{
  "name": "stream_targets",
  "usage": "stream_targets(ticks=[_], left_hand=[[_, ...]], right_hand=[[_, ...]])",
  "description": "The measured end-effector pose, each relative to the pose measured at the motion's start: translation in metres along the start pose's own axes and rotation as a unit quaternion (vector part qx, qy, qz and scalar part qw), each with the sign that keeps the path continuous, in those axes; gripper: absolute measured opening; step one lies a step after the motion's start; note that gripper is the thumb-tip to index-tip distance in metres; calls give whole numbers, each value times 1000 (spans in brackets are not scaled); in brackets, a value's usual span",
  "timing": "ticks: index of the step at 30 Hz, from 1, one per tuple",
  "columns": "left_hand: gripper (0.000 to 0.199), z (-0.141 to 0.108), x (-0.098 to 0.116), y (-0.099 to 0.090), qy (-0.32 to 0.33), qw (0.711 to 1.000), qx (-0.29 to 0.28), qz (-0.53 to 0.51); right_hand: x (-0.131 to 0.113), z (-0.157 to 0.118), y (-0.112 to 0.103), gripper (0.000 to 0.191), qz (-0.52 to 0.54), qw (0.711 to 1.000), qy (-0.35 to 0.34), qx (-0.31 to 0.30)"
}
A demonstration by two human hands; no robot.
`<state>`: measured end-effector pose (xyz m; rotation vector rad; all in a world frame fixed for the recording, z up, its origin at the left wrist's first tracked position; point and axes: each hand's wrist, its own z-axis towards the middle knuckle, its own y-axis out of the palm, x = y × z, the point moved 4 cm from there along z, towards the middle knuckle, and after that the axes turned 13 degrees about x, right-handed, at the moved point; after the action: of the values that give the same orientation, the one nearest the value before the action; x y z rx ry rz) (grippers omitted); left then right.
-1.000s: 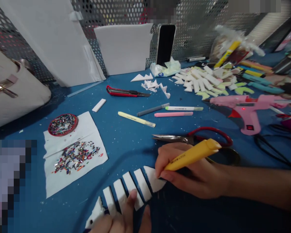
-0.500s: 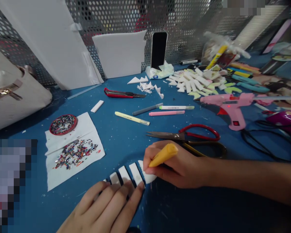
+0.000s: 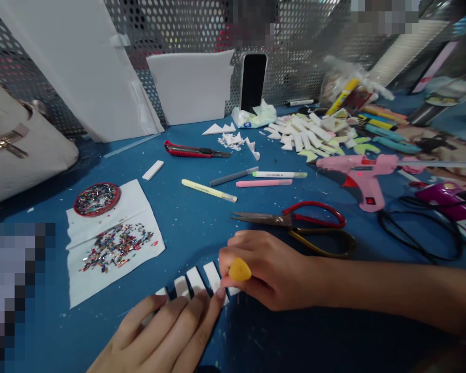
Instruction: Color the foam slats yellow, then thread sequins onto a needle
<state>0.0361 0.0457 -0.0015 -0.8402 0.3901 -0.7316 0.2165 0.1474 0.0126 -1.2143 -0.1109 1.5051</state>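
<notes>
My left hand (image 3: 166, 331) lies at the bottom with its fingers stretched out, the fingertips pressing on a row of white foam strips (image 3: 195, 280). The strips fan out side by side, their lower ends hidden under the fingers. My right hand (image 3: 269, 269) is closed around a thick yellow marker (image 3: 239, 269), whose blunt end points toward me. The marker's tip is hidden behind the hand, above the rightmost white piece (image 3: 234, 291). Just behind the right hand lie large scissors (image 3: 291, 220) with one red and one dark yellow handle loop.
Slim pens (image 3: 209, 190) and a red box cutter (image 3: 196, 150) lie mid-table. A pink glue gun (image 3: 359, 173) with a black cord stands right, near a heap of foam pieces (image 3: 314, 129). Left are a red-rimmed dish of glitter (image 3: 96, 199) and paper (image 3: 81, 290). A phone (image 3: 253, 80) leans behind.
The yellow marker has tipped so its end faces me, and my right hand has shifted slightly left and down over the strips. My left hand stays on the strips.
</notes>
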Motion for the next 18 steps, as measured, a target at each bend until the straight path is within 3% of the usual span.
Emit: stream_targets(ticks=[5, 9, 14, 18], left_hand=[[43, 5, -2, -5, -1, 999, -33, -14], [48, 8, -2, -5, -7, 998, -51, -22], [50, 9, -2, -3, -9, 999, -46, -27], [48, 14, -2, -5, -21, 999, -38, -11]], right_hand=[[-2, -1, 0, 27, -19, 1000, -20, 5], [3, 2, -4, 28, 60, 996, 72, 2], [5, 3, -17, 35, 182, 968, 141, 97], [6, 2, -17, 33, 213, 960, 140, 113]])
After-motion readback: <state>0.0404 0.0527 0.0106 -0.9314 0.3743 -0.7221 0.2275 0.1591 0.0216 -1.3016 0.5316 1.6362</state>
